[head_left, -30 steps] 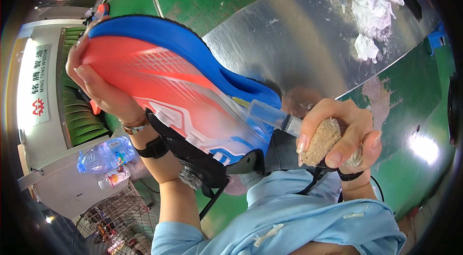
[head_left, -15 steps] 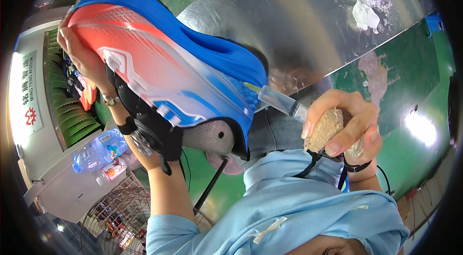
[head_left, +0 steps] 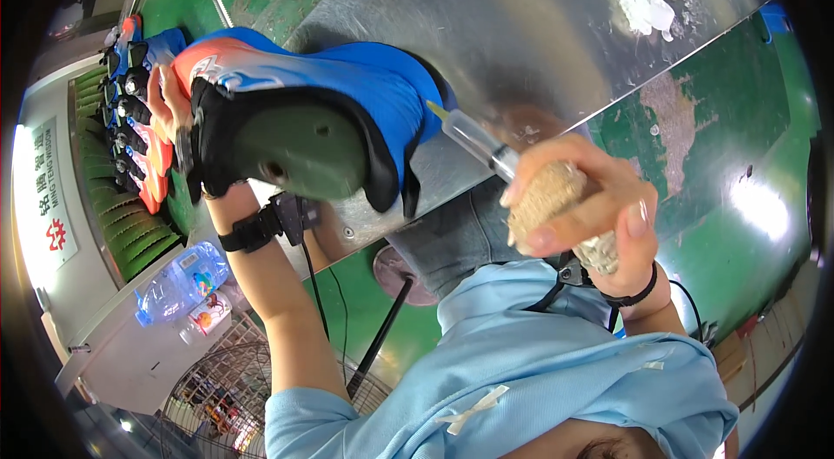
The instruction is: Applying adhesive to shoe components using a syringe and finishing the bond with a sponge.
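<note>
Left hand (head_left: pixel 165 112) is gripping the blue shoe (head_left: pixel 321 103) by its toe, tilting the heel over the steel bench (head_left: pixel 539 25); right hand (head_left: pixel 582 216), fingers wrapped around a syringe applicator (head_left: pixel 473 138), is aiming its tip at the heel edge.

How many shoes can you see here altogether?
At least 3: one blue and orange sports shoe on a green last held up by the left hand, and two or more similar shoes in a row on the green rack behind it. More may be hidden.
</note>
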`<state>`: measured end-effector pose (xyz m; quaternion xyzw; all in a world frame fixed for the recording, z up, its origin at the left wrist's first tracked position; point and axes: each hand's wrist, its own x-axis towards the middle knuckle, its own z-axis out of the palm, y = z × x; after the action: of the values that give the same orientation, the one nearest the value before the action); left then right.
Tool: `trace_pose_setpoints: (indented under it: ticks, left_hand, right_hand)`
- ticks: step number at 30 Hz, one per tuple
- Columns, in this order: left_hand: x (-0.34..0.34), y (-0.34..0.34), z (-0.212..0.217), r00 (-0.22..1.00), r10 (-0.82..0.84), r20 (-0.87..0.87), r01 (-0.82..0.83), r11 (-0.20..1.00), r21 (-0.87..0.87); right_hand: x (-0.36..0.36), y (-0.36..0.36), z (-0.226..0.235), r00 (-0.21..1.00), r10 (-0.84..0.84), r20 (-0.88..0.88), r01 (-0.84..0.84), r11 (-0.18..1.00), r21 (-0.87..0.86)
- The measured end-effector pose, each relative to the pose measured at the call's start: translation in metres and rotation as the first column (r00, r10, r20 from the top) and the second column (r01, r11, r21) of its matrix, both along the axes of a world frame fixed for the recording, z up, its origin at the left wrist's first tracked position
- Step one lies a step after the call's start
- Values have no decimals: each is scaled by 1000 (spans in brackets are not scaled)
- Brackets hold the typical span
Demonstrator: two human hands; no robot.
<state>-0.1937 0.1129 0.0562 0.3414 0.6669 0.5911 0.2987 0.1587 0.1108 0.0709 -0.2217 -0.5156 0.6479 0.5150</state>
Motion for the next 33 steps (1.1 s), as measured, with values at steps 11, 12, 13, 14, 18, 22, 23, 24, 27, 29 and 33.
trace_pose_setpoints:
  ticks: [11,12,13,14,18,22,23,24,27,29,33]
  left_hand:
    - [-46,-71,19,971,206,119,-194,975,-104]
    - [-32,-84,27,970,211,121,-199,974,-104]
    - [-6,-95,37,957,259,127,-241,960,-142]
    - [13,-108,46,941,311,129,-287,941,-178]
    - [48,-158,45,931,250,266,-186,952,-243]
    - [83,-187,37,850,187,492,-47,958,-284]
    - [86,-193,30,799,134,586,25,967,-255]
    - [86,-197,25,796,-3,605,168,962,-216]
    - [107,-200,16,785,38,619,179,942,-285]
    - [109,-203,6,757,6,654,228,935,-272]
    - [122,-191,-3,686,-21,727,260,940,-218]
  right_hand:
    - [-28,9,-7,989,-132,-67,137,988,73]
    - [-28,7,-7,990,-127,-65,132,989,74]
    - [-27,5,-9,990,-126,-61,129,991,40]
    - [-27,2,-8,991,-119,-60,120,993,7]
    - [-25,-6,-8,995,-97,-34,94,992,-80]
    - [-25,-13,-3,994,-24,-110,9,991,-131]
    - [-25,-14,-4,992,-7,-122,-6,994,-109]
    - [-25,-16,-4,993,5,-116,-17,994,-107]
    - [-21,-21,-7,994,46,-96,-51,997,-49]
    - [-18,-24,-8,995,65,-82,-66,998,-11]
    - [-11,-31,-1,997,51,-52,-53,998,-19]
